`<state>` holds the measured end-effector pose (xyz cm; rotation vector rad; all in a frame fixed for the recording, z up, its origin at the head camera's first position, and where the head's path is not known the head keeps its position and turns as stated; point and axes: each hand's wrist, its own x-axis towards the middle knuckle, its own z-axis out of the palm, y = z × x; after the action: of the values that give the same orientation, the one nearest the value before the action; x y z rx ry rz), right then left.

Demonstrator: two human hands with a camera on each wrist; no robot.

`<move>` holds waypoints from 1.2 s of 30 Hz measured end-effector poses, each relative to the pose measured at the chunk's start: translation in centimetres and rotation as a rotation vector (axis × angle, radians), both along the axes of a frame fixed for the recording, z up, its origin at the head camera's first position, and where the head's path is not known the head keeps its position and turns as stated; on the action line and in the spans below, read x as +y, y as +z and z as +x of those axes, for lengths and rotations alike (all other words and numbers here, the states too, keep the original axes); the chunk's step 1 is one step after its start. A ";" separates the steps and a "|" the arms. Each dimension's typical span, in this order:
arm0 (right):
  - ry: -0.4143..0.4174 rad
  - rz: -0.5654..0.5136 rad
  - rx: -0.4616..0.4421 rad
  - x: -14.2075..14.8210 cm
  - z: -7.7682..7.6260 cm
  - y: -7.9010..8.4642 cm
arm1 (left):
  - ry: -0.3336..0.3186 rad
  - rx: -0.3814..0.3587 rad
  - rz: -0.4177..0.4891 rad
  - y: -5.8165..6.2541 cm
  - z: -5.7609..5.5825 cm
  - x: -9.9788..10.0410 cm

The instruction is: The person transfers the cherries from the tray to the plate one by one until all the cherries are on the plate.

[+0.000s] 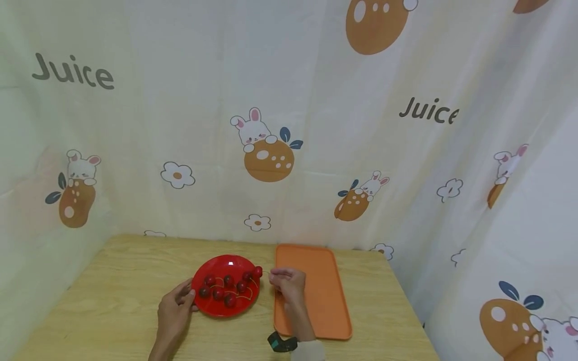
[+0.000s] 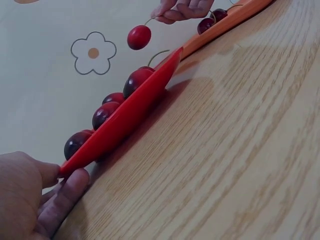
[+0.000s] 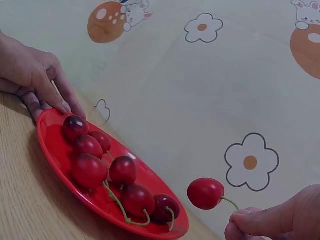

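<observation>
My left hand (image 1: 173,311) grips the near-left rim of a round red plate (image 1: 217,263), thumb on top and fingers beneath. Several dark red cherries (image 3: 137,200), some joined by green stems, lie on the plate. My right hand (image 1: 291,288) pinches one bright red cherry (image 3: 205,193) by its thin stem. That cherry hangs in the air by the plate's right edge, apart from the others. Beneath the right hand lies an orange tray (image 1: 322,296). In the left wrist view, dark cherries (image 2: 205,25) sit on the tray; the right hand and forearm hide part of it in the head view.
Plate and tray stand side by side on a light wood-grain table (image 1: 113,296). A pale curtain (image 1: 203,125) printed with rabbits, fruit and flowers hangs behind the table and along its sides. A dark strap (image 1: 282,343) sits at the right wrist.
</observation>
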<state>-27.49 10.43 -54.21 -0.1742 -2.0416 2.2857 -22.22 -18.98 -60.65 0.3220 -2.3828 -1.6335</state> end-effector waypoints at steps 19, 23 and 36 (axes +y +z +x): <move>0.022 0.069 -0.046 -1.6 -1.0 0.3 | -0.014 0.000 0.023 -0.1 0.0 -0.1; 0.023 0.050 -0.016 -2.4 -1.5 0.1 | -0.010 0.000 0.012 0.0 0.0 -0.2; 0.010 0.057 -0.018 -3.8 -1.7 0.1 | -0.006 -0.004 0.025 -0.2 -0.1 -0.1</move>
<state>-29.19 6.59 -54.12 -0.1833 -2.1181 2.2367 -22.33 -19.08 -60.84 0.3236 -2.3702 -1.6682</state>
